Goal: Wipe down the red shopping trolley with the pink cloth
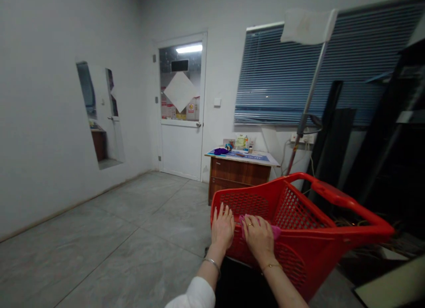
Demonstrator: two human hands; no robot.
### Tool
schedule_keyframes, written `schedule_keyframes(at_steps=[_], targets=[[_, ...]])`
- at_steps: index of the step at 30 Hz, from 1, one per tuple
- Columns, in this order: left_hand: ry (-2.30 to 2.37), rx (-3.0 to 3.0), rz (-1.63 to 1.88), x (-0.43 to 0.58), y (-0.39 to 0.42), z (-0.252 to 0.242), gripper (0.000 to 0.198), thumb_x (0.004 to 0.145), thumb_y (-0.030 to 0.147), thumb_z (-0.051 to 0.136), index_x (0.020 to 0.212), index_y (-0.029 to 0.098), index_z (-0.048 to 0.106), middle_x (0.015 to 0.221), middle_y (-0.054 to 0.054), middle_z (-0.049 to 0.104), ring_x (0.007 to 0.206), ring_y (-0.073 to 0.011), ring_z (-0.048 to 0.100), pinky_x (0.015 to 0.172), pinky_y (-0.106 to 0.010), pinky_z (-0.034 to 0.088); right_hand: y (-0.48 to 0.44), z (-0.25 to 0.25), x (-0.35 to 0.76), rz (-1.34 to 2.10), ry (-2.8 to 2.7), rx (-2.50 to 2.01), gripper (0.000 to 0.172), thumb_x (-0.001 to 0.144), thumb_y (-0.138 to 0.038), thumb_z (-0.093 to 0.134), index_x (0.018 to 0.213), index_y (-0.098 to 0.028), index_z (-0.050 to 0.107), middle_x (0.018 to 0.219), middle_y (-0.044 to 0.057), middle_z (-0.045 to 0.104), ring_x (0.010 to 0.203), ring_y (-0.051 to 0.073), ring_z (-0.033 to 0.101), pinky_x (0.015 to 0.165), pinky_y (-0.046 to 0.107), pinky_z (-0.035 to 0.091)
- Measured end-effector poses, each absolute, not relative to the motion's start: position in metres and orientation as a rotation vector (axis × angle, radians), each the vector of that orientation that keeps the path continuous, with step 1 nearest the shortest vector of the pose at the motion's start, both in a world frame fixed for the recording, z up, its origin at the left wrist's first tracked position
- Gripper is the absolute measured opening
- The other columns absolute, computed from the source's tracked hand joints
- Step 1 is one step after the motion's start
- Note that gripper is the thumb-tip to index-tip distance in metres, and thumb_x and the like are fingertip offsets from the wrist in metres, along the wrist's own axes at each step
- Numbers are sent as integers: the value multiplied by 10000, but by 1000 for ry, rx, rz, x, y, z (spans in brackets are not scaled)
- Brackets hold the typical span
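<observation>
A red plastic shopping cart point(318, 243) with perforated sides stands close in front of me. My left hand point(223, 228) lies against the rim at its near left corner, fingers stretched out and slightly apart. Just to the right, my right hand point(259, 237) is closed over a pink cloth point(276, 231) and presses it on the cart's near top rim. Part of the cloth is hidden under my fingers. The cart's handle point(352, 201) points to the right, away from both hands.
Behind the cart stands a brown wooden cabinet point(239, 170) with a purple cloth point(221, 151) and small bottles on top. A pole with a white flag point(307, 26) rises beyond the cart. Dark panels point(335, 153) lean at right. A white door point(181, 148) and wall mirror point(101, 117) are farther back.
</observation>
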State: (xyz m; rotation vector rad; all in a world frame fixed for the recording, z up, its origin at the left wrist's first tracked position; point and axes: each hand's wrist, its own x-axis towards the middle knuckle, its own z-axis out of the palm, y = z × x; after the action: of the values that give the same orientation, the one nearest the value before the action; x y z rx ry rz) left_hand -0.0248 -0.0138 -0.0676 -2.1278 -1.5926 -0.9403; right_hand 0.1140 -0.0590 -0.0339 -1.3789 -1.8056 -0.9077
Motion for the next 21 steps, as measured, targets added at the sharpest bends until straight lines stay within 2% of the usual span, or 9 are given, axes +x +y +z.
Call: schedule_keyframes(at_steps=[7,15,21], targets=[[-1581,-2130,-938,-24,-17,-65,408,983,180,322,1263,178,619,1380,-51,572,1414,-247,339,1152,-501,311,-66,-25,181,-972,-1710,-1400,193,922,-248,529,1002,-200,698,985,51,698,975,200,540,920,351,366],[-1587,-2140,-891,-27,-18,-61,410,986,184,316,1232,150,642,1345,-74,601,1368,-252,418,1141,-473,341,-52,-43,109,-888,-1662,-1350,196,922,-262,524,1006,-209,693,983,62,695,974,208,556,910,364,393],[-1572,-2150,-817,-27,-16,-58,421,980,166,307,1239,113,636,1336,-104,604,1336,-258,461,1123,-453,370,-45,-48,117,-906,-1697,-1238,232,916,-248,522,1084,-219,679,1035,48,697,1015,205,564,998,376,379]])
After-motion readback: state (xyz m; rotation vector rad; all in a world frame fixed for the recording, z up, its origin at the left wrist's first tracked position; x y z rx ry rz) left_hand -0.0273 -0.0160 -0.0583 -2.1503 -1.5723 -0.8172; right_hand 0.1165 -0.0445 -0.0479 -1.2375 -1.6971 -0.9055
